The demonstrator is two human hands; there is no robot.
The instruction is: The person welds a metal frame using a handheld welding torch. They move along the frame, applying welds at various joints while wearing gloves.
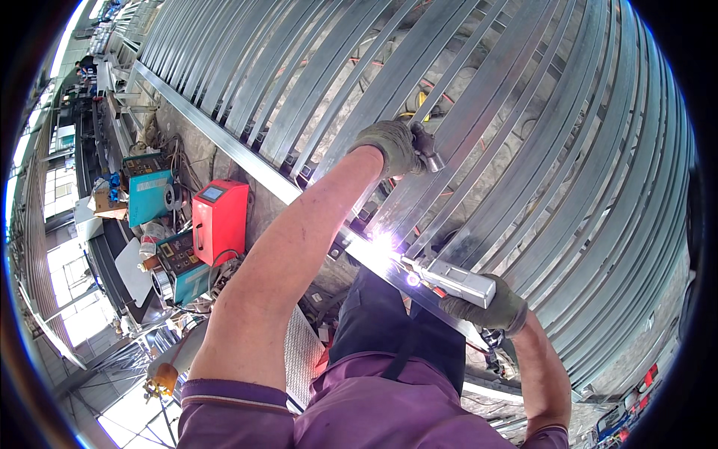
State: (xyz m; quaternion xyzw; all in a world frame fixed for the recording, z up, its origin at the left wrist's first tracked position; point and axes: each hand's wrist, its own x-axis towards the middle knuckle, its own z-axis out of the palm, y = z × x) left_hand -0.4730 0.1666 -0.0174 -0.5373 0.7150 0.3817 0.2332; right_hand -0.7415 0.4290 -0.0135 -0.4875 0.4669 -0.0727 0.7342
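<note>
My right hand [497,307], in a grey-green glove, is wrapped round a silver handheld welding torch [460,280]. Its tip points left at the steel frame's long edge rail [277,179], where a white-violet glare [384,251] hides the joint. Flat steel bars [419,183] run up and away from that rail, side by side with gaps. Further up, over the bars, my left hand [389,144] wears a similar glove. It is closed on a dark metal tool with a round end [430,156], which resembles a hammer head; any handle is hidden.
Left of the rail stand a red machine with a small screen [221,217] and teal welding machines [149,191]. Cables [183,165] lie on the floor near them. Through the bars show more hoses and a yellow item [422,105]. A distant person [86,71] is at far left.
</note>
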